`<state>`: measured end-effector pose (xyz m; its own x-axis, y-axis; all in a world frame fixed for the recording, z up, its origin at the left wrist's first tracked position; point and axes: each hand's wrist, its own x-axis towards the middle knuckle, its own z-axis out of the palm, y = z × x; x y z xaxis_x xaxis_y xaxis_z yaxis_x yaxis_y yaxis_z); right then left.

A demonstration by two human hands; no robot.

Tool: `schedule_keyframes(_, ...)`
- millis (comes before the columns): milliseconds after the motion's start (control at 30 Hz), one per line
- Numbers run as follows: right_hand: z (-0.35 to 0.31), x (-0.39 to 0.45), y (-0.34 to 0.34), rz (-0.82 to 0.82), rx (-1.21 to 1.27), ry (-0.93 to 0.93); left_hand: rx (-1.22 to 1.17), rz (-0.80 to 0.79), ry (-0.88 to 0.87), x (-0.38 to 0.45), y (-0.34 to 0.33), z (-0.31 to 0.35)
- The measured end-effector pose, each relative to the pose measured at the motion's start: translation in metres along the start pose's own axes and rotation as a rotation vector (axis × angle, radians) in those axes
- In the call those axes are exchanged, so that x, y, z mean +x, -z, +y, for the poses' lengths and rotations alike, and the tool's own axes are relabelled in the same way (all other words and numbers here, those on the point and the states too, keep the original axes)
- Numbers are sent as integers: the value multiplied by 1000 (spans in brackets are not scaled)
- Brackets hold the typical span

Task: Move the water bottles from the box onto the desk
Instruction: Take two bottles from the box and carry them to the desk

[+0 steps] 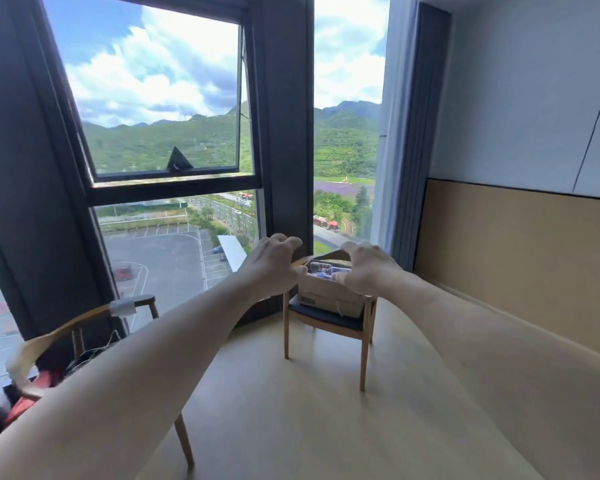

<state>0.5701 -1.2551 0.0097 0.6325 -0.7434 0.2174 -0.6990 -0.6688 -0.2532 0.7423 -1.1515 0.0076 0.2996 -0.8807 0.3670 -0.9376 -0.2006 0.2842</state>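
A tall window [167, 109] fills the far wall, with green hills outside. Two wooden chairs stand on the pale floor [291, 427]: one chair [84, 327] at the left edge, and a second chair [326, 327] straight ahead. On its dark seat sits one open cardboard box [329, 296], tan with printed lettering. Inside lie clear water bottles [323, 268] with dark labels (too blurred to count). Two bare arms reach forward. The left hand [274, 261] hovers by the box's left flap, the right hand [368, 268] over its right edge; both sets of fingers are loosely curled, grasping nothing.
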Motion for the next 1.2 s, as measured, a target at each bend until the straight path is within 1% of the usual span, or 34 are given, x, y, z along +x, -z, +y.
schedule_keyframes(200,38,103,-35,-53,64,-19,39,-64,6,103,-51,-30)
schedule_keyframes(467,83,241,-85,-80,-6,-113,-5,-111,-26,252,-129,-91)
schedule_keyframes(633,92,356,-111,-65,26,-169,-12,-102,-74,367,-169,-148)
schedule_keyframes(767,92,445,-125,-99,15,-231,-26,-166,-79,458,-192,-190)
schedule_keyframes(867,98,505,-131,-84,1,-252,-41,-193,-77,518,-208,-213)
schedule_keyframes(1000,117,566,-148,-102,-3,-290,-74,-217,-109,575,-239,-232)
schedule_keyframes(1200,164,651,-189,-154,4,-340,-80,-278,-138,659,-296,-247)
